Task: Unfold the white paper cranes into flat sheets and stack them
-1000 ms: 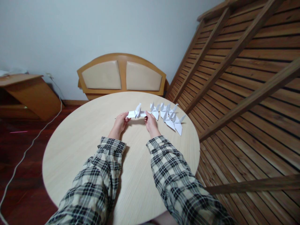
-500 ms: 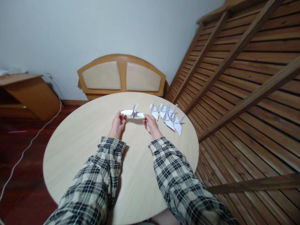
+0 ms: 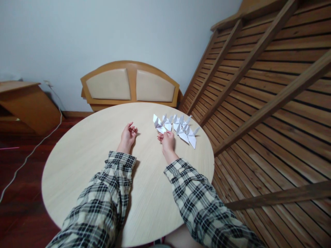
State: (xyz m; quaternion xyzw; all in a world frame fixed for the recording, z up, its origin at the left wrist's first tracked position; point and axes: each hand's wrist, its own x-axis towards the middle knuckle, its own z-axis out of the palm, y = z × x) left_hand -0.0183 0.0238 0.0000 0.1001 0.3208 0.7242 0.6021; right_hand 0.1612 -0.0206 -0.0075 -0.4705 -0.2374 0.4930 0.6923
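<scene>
A white paper crane (image 3: 159, 126) is pinched at its near wing tip by my right hand (image 3: 167, 139), beside the left end of a group of cranes. My left hand (image 3: 129, 133) is apart from it to the left, over the table, holding nothing, its fingers loosely curled and apart. Several more folded paper cranes (image 3: 190, 137) stand close together just beyond and to the right of my right hand, some overlapping others.
Under both forearms is a round pale wooden table (image 3: 85, 165). A wooden headboard with cream panels (image 3: 108, 84) stands behind it against the wall. Slatted wood (image 3: 258, 113) leans along the right side. On the dark floor at left lies a white cable (image 3: 31, 162).
My left hand has let go of the crane's other wing. My right hand has turned the crane and brought it next to the group. The view has shifted slightly.
</scene>
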